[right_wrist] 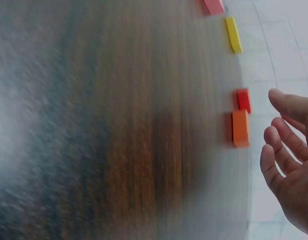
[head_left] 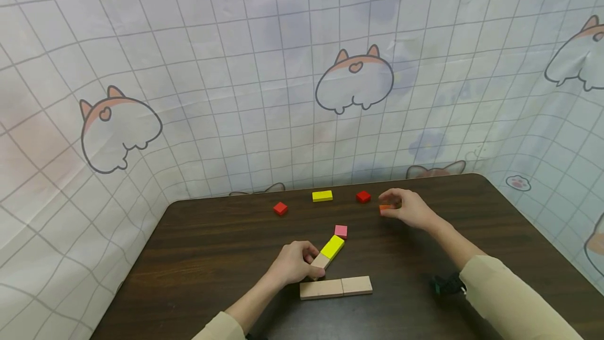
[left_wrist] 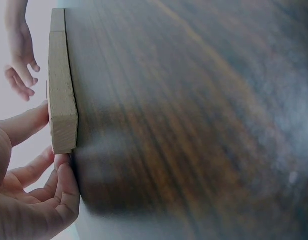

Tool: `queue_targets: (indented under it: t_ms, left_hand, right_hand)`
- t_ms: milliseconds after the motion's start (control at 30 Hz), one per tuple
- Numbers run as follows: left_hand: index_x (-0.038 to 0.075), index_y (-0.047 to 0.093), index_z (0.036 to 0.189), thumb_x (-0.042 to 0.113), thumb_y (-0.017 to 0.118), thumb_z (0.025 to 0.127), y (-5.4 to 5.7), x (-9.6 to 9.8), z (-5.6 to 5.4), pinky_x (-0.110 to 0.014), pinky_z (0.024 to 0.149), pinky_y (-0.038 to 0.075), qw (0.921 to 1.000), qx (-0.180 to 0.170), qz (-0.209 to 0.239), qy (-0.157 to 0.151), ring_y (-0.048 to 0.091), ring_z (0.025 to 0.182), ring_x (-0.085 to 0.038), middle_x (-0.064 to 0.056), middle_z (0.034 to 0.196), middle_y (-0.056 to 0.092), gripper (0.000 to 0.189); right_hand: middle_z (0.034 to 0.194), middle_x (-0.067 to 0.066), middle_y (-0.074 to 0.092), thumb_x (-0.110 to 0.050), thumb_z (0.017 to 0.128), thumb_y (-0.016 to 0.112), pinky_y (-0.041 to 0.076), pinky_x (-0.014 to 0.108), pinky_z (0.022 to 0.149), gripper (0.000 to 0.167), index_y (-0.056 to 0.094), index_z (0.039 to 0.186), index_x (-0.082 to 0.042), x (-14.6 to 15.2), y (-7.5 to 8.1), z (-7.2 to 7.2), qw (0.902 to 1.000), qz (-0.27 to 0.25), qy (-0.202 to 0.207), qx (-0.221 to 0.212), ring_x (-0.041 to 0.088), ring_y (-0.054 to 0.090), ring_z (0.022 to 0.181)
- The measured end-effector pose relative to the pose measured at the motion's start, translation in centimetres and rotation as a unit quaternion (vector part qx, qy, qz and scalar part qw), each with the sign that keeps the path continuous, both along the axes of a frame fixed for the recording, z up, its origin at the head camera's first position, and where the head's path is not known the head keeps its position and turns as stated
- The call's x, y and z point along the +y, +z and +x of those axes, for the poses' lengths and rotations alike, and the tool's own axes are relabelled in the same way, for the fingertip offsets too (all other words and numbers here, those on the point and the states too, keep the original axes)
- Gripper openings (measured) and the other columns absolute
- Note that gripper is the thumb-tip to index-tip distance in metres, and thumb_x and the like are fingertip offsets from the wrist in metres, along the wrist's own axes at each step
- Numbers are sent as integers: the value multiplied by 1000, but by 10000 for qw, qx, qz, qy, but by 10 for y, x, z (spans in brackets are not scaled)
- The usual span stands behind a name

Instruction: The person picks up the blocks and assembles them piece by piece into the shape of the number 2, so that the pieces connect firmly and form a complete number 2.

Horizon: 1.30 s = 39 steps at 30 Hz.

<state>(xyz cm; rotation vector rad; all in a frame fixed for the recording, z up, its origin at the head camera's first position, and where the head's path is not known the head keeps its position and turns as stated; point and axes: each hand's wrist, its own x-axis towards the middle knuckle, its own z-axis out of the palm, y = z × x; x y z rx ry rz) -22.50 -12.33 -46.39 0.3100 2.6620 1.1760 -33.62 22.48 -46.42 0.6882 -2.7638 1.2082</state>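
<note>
My left hand (head_left: 293, 264) pinches a plain wooden block (head_left: 321, 262) between thumb and fingers. That block lies slantwise, end to end with a yellow block (head_left: 332, 247). A small pink block (head_left: 341, 231) sits at the yellow block's far end; whether they touch I cannot tell. In front lies a row of two plain wooden blocks (head_left: 322, 289), which partly hides the left fingers (left_wrist: 68, 187) in the left wrist view. Farther right, my right hand (head_left: 410, 209) hovers by an orange block (right_wrist: 240, 128), thumb and fingers spread apart. The right wrist view shows a gap between hand and block.
Along the back of the dark wooden table (head_left: 212, 245) lie a red block (head_left: 280, 208), a yellow block (head_left: 322, 196) and another red block (head_left: 363, 196). A small dark object (head_left: 445, 284) is beside the right sleeve. Patterned cloth (head_left: 236, 93) hangs behind the table.
</note>
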Motion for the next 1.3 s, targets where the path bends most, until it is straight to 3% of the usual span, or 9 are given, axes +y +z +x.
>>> queue_targets:
  t_ms: [167, 433, 700, 1133, 1300]
  left_hand:
    - [7, 71, 103, 16, 92, 77, 0, 0, 0, -30, 57, 41, 10000, -12, -6, 1, 52, 71, -20, -3, 79, 58, 34]
    - [7, 72, 102, 16, 93, 77, 0, 1, 0, -30, 57, 41, 10000, 1, -7, -9, 53, 71, -19, -3, 79, 58, 35]
    - [6, 71, 103, 16, 93, 76, 1, 1, 0, -30, 57, 41, 10000, 35, 10, 9, 53, 71, -19, -3, 79, 58, 35]
    - [6, 72, 103, 16, 92, 77, 1, 0, 1, -29, 57, 41, 10000, 34, 17, -8, 53, 72, -19, -2, 79, 58, 35]
    - [5, 71, 103, 16, 92, 77, 1, 0, 1, -29, 56, 41, 10000, 38, -17, -53, 52, 70, -18, -2, 79, 58, 35]
  right_hand:
    - [103, 12, 67, -14, 91, 80, 46, 36, 70, 44, 64, 127, 5, 11, -4, -5, 9994, 55, -216, -261, 22, 57, 83]
    - [118, 19, 66, -14, 91, 79, 51, 38, 73, 43, 64, 127, 4, 18, -13, -11, 9982, 158, -205, -545, 22, 64, 84]
    - [124, 21, 65, -12, 92, 78, 51, 38, 72, 40, 66, 128, 1, 17, -17, -14, 9981, 267, -209, -508, 22, 64, 85]
    - [108, 15, 68, -9, 90, 79, 45, 35, 65, 33, 70, 120, 0, 11, -16, -14, 9978, 522, -235, -344, 18, 55, 71]
    - [114, 20, 66, -7, 92, 76, 45, 36, 65, 30, 69, 120, 2, 10, -16, -13, 9979, 524, -91, -365, 19, 54, 70]
